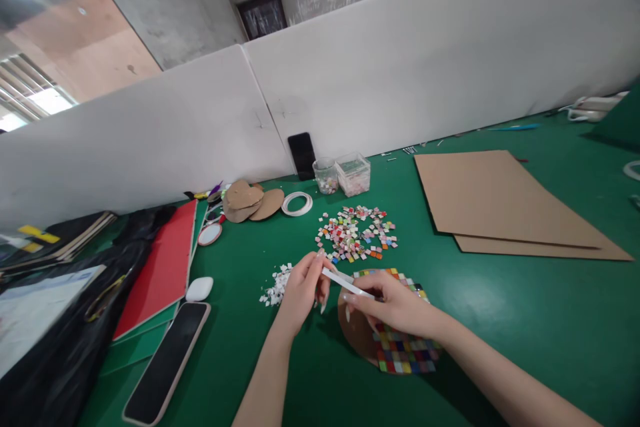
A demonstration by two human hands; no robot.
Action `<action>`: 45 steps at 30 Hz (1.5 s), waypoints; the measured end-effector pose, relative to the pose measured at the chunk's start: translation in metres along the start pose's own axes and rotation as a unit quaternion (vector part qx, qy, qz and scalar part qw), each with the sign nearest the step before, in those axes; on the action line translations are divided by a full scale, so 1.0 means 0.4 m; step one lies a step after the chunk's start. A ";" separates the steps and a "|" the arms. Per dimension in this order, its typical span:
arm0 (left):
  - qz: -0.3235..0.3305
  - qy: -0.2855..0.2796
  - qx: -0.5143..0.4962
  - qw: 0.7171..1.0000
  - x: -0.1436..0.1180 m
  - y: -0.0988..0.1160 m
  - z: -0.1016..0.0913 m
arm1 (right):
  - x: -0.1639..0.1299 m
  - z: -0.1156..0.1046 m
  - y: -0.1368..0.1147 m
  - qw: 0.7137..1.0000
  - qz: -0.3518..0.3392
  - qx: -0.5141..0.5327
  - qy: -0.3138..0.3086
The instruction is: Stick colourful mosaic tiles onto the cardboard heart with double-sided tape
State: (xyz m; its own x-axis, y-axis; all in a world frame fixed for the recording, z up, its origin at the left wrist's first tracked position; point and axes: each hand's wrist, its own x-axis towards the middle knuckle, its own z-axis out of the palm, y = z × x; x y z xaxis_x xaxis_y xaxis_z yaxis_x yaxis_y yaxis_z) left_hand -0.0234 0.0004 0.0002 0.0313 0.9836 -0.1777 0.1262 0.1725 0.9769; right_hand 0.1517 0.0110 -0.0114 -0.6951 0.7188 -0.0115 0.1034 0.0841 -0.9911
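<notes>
Green table [500, 320] backed by white partition [400, 67]. Two brown cardboard sheets [505, 203] stacked at right. Black phone [303, 155] leaning upright against partition; clear cup [326, 175] and clear box [353, 173] just beside it. Tape ring [297, 203] near cardboard discs [250, 201]. Second phone [167, 360] flat at left, white mouse [199, 289] above it, red board [160, 270] beside.

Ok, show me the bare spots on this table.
Bare green table lies right of the mosaic disc, below the cardboard sheets. Another patch sits between phone and left hand. Crowded: loose tiles and the left-edge clutter.
</notes>
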 end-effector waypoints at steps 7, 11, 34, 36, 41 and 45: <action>0.023 -0.020 0.009 0.999 -0.002 -0.003 0.002 | -0.002 0.000 -0.004 1.000 -0.005 -0.011 0.005; 0.023 -0.021 0.002 1.000 -0.003 -0.001 0.004 | -0.001 0.000 -0.004 1.000 -0.004 -0.015 0.005; 0.050 -0.004 0.019 0.999 -0.007 0.004 0.003 | 0.004 0.002 -0.004 0.999 -0.012 -0.032 0.017; 0.049 -0.001 0.014 0.999 -0.007 0.005 0.003 | 0.004 0.003 -0.003 0.999 -0.012 -0.038 0.015; 0.041 -0.019 -0.001 0.999 -0.009 0.011 0.000 | 0.001 0.005 -0.001 0.999 -0.014 -0.041 0.008; 0.027 -0.036 -0.019 0.999 -0.013 0.018 -0.004 | 0.000 0.003 -0.004 0.999 -0.013 -0.036 0.002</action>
State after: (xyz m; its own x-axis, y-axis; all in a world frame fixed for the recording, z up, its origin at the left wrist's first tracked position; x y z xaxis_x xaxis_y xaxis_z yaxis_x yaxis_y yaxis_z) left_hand -0.0244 -0.0033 0.0084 0.1078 0.9855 -0.1312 0.0844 0.1225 0.9889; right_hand 0.1506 0.0102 -0.0099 -0.6951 0.7187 0.0155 0.1363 0.1530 -0.9788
